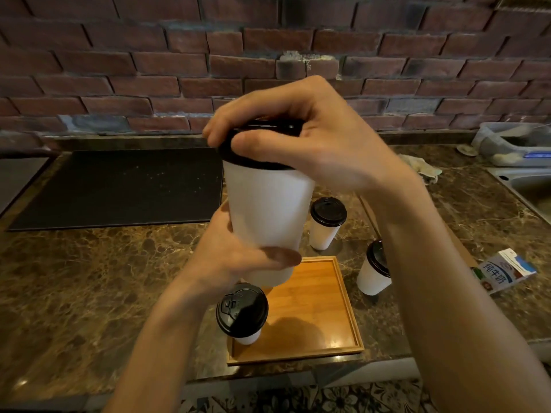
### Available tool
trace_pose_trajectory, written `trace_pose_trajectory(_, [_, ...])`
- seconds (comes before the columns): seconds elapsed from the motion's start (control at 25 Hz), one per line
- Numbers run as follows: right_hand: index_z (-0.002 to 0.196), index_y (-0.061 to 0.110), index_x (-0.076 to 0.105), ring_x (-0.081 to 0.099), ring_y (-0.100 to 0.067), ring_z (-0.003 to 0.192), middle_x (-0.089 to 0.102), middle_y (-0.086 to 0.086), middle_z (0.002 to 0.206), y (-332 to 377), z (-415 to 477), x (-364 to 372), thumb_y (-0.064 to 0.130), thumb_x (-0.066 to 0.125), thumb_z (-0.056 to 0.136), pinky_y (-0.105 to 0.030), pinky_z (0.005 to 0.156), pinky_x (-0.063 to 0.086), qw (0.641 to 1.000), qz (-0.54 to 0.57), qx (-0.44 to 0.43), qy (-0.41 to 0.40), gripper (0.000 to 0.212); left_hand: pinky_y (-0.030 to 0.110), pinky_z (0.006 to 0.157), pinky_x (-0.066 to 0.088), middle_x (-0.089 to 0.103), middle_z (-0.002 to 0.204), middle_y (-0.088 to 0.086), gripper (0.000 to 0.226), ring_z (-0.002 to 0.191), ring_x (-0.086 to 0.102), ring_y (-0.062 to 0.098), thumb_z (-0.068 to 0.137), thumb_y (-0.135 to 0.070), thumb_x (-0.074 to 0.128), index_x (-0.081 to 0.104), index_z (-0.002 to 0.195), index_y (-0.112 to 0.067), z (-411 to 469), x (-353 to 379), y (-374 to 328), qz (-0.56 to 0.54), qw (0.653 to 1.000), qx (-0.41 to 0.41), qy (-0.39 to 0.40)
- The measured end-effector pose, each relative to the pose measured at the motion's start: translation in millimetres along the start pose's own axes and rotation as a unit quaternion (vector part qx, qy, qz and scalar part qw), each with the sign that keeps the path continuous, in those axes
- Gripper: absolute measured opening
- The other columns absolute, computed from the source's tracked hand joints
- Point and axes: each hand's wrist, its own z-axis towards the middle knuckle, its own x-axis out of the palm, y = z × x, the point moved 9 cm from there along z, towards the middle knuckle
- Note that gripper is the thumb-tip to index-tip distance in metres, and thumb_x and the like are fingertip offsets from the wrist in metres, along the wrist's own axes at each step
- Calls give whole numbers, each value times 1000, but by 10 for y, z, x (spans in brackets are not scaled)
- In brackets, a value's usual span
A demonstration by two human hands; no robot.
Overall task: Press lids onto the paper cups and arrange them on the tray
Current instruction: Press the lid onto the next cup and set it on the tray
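Note:
I hold a white paper cup up in the air above the counter. My left hand grips the cup's lower body. My right hand is curled over its black lid, fingers and thumb round the rim. Below, a wooden tray lies on the counter, with one lidded white cup standing in its near left corner. Two more lidded cups stand off the tray on the counter, one behind it and one to its right, partly hidden by my right forearm.
A dark mat covers the counter's back left. A milk carton lies at the right. A sink and a crumpled cloth are at the far right, below a brick wall. The marble counter's front edge runs below the tray.

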Motion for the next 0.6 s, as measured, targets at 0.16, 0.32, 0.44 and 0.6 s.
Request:
trace_pose_trajectory(0.16, [104, 15, 72, 66, -10, 105, 73, -3, 105, -46, -5, -26, 12, 60, 92, -32, 92, 52, 1000, -1, 14, -23, 18, 39, 76, 56, 68, 99, 6, 81, 95, 66, 27, 36, -27, 88, 60, 111, -14, 32, 61, -23, -38, 998, 7, 42])
trace_pose_trajectory(0.32, [90, 25, 76, 67, -8, 84, 74, 9, 85, -26, 13, -69, 26, 63, 88, -37, 73, 55, 985, -108, 42, -129, 14, 15, 62, 53, 66, 92, -20, 76, 87, 65, 1, 40, -34, 84, 52, 109, -27, 54, 12, -131, -5, 997, 56, -48])
trace_pose_trajectory(0.44, [90, 29, 75, 66, -12, 77, 73, 7, 80, 29, 45, -91, 31, 57, 88, -40, 65, 53, 977, -164, 33, -129, 18, 13, 60, 52, 65, 93, -22, 67, 88, 64, 0, 47, -32, 82, 51, 107, -33, 91, 13, -196, 4, 994, 80, -71])
trace_pose_trajectory(0.6, [95, 26, 76, 69, -11, 95, 75, 5, 94, 35, -1, -171, 25, 57, 92, -41, 79, 56, 986, -124, 27, -111, 19, 23, 63, 56, 68, 92, -10, 54, 85, 67, 9, 47, -32, 82, 63, 97, -34, 152, 75, -202, 14, 998, 58, -26])
